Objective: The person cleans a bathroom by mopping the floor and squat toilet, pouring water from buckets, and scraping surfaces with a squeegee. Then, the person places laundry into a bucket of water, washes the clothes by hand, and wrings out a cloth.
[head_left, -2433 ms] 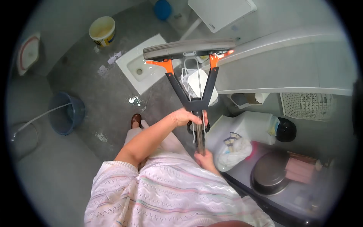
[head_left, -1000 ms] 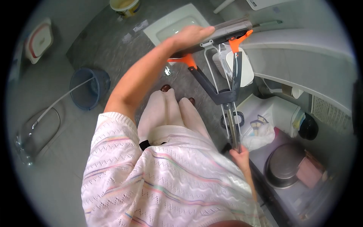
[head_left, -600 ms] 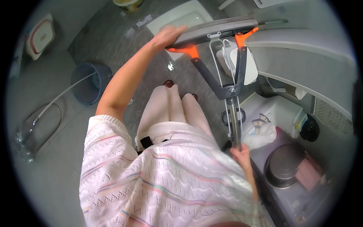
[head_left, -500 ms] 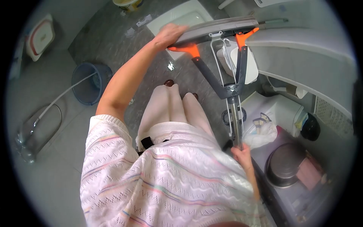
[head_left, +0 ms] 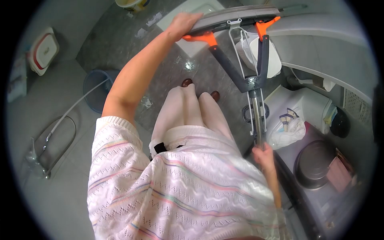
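A sponge mop (head_left: pixel 252 82) with a grey head, orange clips and a metal pole is held up slantwise in front of me. My left hand (head_left: pixel 185 26) is closed round the left end of its long grey mop head (head_left: pixel 236 17). Lower down, my right hand (head_left: pixel 264 155) grips the metal pole, fingers wrapped round it. Two orange clips (head_left: pixel 204 38) join the dark forked arms to the head. The mop's lower end is hidden past my right hand and forearm.
A squat toilet (head_left: pixel 192 47) lies in the dark floor ahead. To the left stand a blue bucket (head_left: pixel 93 90) with a hose and a wall tap (head_left: pixel 38 162). On the right are a washing machine (head_left: pixel 306 102), a round dark pan (head_left: pixel 314 166) and a white ledge (head_left: pixel 312 70).
The mop has shifted slightly up and to the right in view, with both hands still on it. The surroundings have slid right too as my head view turned a little.
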Available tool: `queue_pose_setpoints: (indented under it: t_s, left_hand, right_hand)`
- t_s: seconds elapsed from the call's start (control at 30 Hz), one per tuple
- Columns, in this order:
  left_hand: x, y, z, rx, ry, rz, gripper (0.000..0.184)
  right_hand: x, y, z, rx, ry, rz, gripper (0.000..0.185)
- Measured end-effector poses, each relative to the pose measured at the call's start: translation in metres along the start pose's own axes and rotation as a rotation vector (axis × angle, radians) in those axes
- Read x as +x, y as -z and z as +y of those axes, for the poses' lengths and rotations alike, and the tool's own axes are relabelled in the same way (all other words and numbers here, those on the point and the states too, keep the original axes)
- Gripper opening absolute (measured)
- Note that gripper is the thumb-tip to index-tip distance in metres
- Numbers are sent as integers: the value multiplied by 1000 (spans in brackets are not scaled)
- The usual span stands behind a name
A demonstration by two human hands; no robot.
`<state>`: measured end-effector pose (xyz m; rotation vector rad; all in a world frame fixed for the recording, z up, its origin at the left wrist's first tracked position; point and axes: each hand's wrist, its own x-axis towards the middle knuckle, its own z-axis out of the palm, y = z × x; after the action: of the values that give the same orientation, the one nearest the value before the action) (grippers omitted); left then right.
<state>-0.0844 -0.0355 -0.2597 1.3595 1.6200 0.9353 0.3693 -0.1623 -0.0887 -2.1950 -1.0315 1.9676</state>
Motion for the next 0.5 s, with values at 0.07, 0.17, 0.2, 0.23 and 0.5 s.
queue_pose_setpoints:
  t_s: [0.07, 0.17, 0.2, 0.23, 0.5]
  left_hand:
    - [-4, 12, 30, -364, 365, -114, 51]
    - [-9, 30, 64, -150, 466, -118, 67]
    - [-2, 34, 63, -181, 465, -220, 74]
    - [6, 31, 65, -211, 420, -199, 73]
    - [78, 13, 100, -417, 322, -136, 58]
  right_hand:
    - [0, -1, 2, -12, 19, 14, 18]
    - [1, -1, 2, -68, 52, 54, 18]
    - [2, 0, 1, -90, 67, 71, 18]
    - [5, 3, 4, -165, 132, 88, 18]
    - [14, -1, 14, -533, 370, 209, 25]
